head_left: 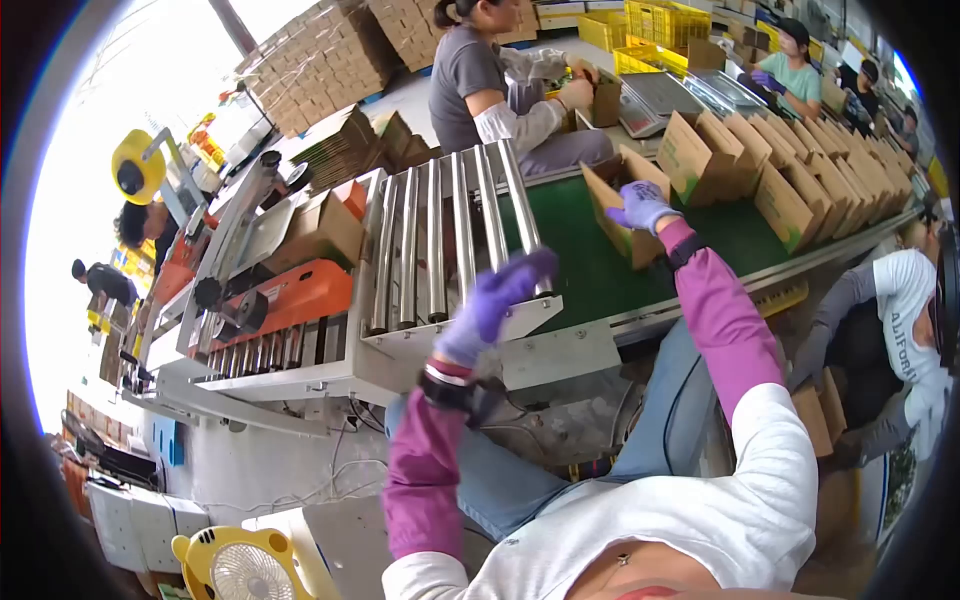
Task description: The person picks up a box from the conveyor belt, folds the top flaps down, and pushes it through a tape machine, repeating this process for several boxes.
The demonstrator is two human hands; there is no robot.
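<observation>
My right hand (643, 206), in a purple glove, is at the near side of an open cardboard box (632, 241) on the green belt (580, 291). Its thumb points left and its fingers look bent over the box edge. Over the front end of the metal rollers (436, 240) is my left hand (495, 305), also purple-gloved and smeared by motion; nothing can be made out in it. Just right of the nearest box stands another open box (697, 160).
Rows of open cartons (800, 190) line the belt at right. At left, a box (322, 232) sits in an orange-sided machine (310, 293). A seated person (470, 80) works across the belt. A yellow fan (243, 568) stands lower left, and another person (905, 330) is at right.
</observation>
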